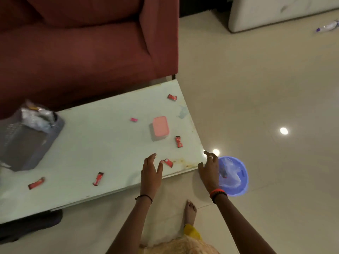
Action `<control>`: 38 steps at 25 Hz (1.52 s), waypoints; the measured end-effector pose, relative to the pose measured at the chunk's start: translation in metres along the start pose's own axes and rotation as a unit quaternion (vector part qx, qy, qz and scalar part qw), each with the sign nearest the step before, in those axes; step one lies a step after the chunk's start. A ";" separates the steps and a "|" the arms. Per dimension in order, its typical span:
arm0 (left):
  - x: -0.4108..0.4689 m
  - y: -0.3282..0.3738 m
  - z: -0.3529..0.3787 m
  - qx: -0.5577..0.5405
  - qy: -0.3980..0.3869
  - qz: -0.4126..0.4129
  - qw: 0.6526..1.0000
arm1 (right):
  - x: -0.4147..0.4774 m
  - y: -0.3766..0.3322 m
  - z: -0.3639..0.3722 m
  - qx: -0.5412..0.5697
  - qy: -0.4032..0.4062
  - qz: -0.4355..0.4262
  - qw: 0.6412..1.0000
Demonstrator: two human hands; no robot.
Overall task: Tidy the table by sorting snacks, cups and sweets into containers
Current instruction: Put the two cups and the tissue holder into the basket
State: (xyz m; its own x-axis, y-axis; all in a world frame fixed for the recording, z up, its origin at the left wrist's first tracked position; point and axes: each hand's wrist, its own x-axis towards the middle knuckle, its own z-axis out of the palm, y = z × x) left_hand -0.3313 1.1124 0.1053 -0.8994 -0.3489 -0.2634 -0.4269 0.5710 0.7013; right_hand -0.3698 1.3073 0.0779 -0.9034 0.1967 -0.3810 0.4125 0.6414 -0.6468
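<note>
Several red wrapped sweets lie scattered on the pale table [102,143]: one [168,162] just by my left hand's fingertips, one [178,141] beside the pink lidded box [160,128], one [171,97] at the far corner, two [98,178] [36,183] near the front edge, and a small pink one [134,119]. My left hand [151,171] hovers open over the table's near edge. My right hand [209,169] is open at the table's corner, above a blue basin [238,187] on the floor that holds clear plastic.
A grey basket [27,143] with crumpled snack wrappers stands on the table's left end. A maroon sofa [82,43] runs behind the table. A white piece of furniture [275,13] and a small wrapper [328,26] lie on the tiled floor at the far right. My bare foot [189,211] stands below.
</note>
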 end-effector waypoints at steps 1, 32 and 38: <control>-0.003 -0.009 -0.030 -0.008 0.029 -0.012 0.999 | -0.012 -0.028 0.008 0.001 -0.015 -0.016 1.000; -0.121 -0.367 -0.475 -0.174 0.342 -0.256 0.887 | -0.347 -0.429 0.416 -0.085 -0.322 -0.327 0.884; -0.083 -0.431 -0.529 -0.123 0.346 -0.320 0.873 | -0.355 -0.472 0.497 -0.128 -0.377 -0.334 0.854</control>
State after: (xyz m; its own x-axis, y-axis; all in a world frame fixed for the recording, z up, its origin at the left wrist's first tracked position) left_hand -0.0232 0.5021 0.1756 -0.1744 -0.9525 -0.2496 -0.7121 -0.0531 0.7000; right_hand -0.1856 0.5661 0.1896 -0.5555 -0.7484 -0.3623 -0.2925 0.5837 -0.7574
